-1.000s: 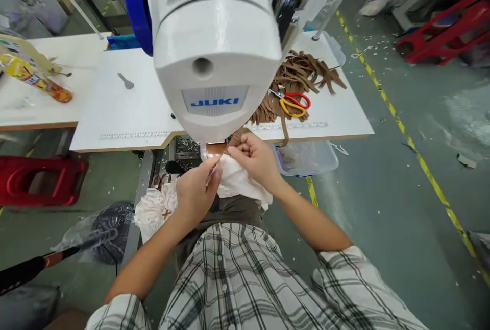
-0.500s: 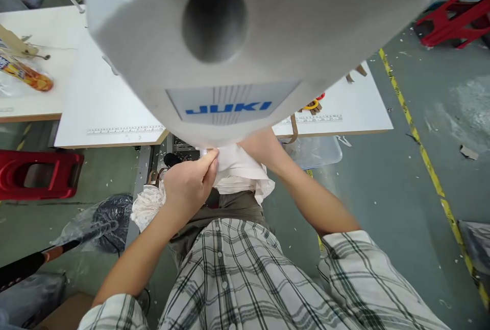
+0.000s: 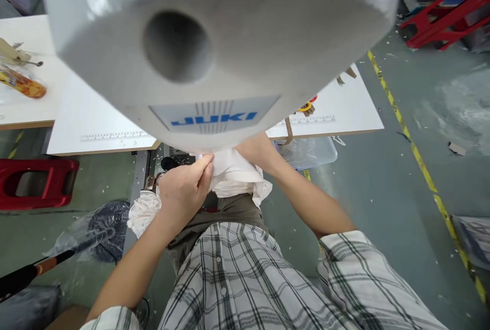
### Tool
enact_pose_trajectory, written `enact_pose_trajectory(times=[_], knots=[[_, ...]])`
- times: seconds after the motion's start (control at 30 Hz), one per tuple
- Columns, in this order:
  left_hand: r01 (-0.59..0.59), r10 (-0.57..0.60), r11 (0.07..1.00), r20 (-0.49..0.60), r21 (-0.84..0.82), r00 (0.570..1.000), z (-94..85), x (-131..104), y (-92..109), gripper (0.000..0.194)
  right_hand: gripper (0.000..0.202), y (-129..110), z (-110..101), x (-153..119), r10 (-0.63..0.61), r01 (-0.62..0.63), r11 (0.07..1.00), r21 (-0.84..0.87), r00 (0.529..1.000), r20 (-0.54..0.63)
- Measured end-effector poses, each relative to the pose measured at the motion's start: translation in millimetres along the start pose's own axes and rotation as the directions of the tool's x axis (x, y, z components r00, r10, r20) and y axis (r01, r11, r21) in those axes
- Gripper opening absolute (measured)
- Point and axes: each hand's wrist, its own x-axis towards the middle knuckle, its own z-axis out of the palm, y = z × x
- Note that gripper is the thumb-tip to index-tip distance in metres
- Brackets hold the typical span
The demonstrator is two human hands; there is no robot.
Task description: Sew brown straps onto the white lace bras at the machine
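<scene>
A white JUKI sewing machine head (image 3: 229, 54) fills the upper middle and hides the sewing spot beneath it. Below its lower edge, white fabric (image 3: 229, 169) with a lacy edge hangs toward my lap. My left hand (image 3: 186, 184) pinches the fabric's left side between thumb and fingers. On the fabric's right side lies my right hand (image 3: 258, 151); the machine covers its fingers, so its grip cannot be seen. Gathered white lace (image 3: 144, 212) hangs left of my left hand.
White worktop (image 3: 103, 115) spreads on both sides, with printed rulers along its front edge. Yellow-handled scissors (image 3: 305, 107) lie at right, above a clear plastic bin (image 3: 312, 152). Red stools (image 3: 36, 184) stand left and far right. A bagged dark bundle (image 3: 109, 228) is on the floor.
The view has shifted, so the machine head appears lower and further left. Both hands stay at the white fabric, with little visible movement against it.
</scene>
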Motion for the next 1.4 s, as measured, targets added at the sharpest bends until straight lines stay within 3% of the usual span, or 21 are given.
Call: enact_pose_trajectory(times=[0.43,0.7,1.03,1.4], knots=[[-0.017,0.017,1.0,-0.024,0.0,1.0,0.1,-1,0,0.032,0.009,0,1,-2,0.009,-0.009,0.999,0.048,1.0,0.013],[-0.028,0.029,1.0,-0.033,0.008,0.999,-1.0,-3,-1,0.031,0.016,-2,3,-7,0.047,-0.045,0.993,0.109,0.999,-0.018],[-0.095,0.1,0.995,-0.131,0.038,0.986,-2.9,-4,-3,0.026,0.017,-1,6,-11,0.047,-0.039,0.986,0.161,0.998,-0.041],[-0.061,0.062,0.998,-0.11,0.017,0.992,-2.7,-5,-8,0.027,0.018,1,6,-19,0.026,-0.017,0.98,0.198,0.999,-0.041]])
